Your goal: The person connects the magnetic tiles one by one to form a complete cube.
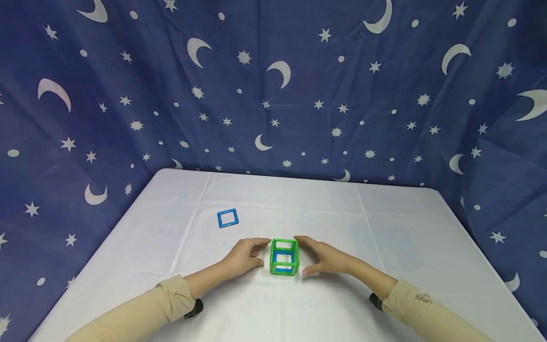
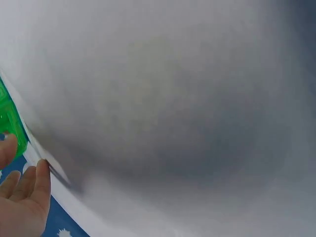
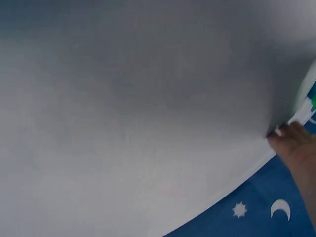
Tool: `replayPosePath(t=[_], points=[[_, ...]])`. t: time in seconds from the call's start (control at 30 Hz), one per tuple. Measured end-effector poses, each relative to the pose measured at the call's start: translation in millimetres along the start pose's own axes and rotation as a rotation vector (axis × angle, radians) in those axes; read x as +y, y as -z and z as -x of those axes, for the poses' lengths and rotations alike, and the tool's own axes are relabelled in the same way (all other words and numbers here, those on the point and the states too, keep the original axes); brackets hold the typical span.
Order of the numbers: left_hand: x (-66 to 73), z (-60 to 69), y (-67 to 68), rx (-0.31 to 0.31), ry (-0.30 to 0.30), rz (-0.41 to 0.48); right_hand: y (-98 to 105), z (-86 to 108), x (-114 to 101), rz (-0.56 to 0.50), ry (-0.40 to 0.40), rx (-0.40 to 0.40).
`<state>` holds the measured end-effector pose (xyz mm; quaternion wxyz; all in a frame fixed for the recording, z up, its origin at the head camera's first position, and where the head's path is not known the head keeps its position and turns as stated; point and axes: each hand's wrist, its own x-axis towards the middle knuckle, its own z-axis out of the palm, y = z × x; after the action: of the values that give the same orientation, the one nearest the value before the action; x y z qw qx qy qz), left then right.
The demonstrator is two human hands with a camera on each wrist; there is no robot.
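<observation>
A small cube of green square magnetic tiles (image 1: 284, 264) with open-framed sides stands on the table, and a blue square tile (image 1: 284, 270) shows at its base. My left hand (image 1: 244, 256) is at the cube's left side, fingers loosely bent and thumb apart. On the other side, my right hand (image 1: 328, 257) curves toward the cube with its thumb spread from the fingers. Neither hand grips the cube; whether the fingertips touch it is hard to tell. Part of the green cube (image 2: 11, 121) shows beside the left hand (image 2: 24, 202) in the left wrist view.
A single blue square tile (image 1: 228, 225) lies flat, farther back and to the left. White cloth covers the table (image 1: 325, 204). Behind it hangs a dark blue curtain (image 1: 299, 147) with moons and stars.
</observation>
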<state>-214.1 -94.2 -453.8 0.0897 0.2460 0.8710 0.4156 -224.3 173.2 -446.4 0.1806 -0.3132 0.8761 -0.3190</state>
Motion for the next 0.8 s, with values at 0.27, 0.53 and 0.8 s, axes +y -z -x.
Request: replayPosePath(t=[0.27, 0.53, 0.8], points=[[-9.1, -8.0, 16.9, 0.187, 0.041, -0.069, -21.7, 4.6, -8.7, 0.039, -0.003, 0.126], [-21.9, -15.6, 46.5, 0.272, 0.128, -0.225, -31.0, 3.6, -17.1, 0.042, -0.001, 0.193], [-34.6, -21.4, 64.5, 0.223, 0.117, -0.320, -30.9, 2.3, -17.1, 0.054, -0.012, 0.188]])
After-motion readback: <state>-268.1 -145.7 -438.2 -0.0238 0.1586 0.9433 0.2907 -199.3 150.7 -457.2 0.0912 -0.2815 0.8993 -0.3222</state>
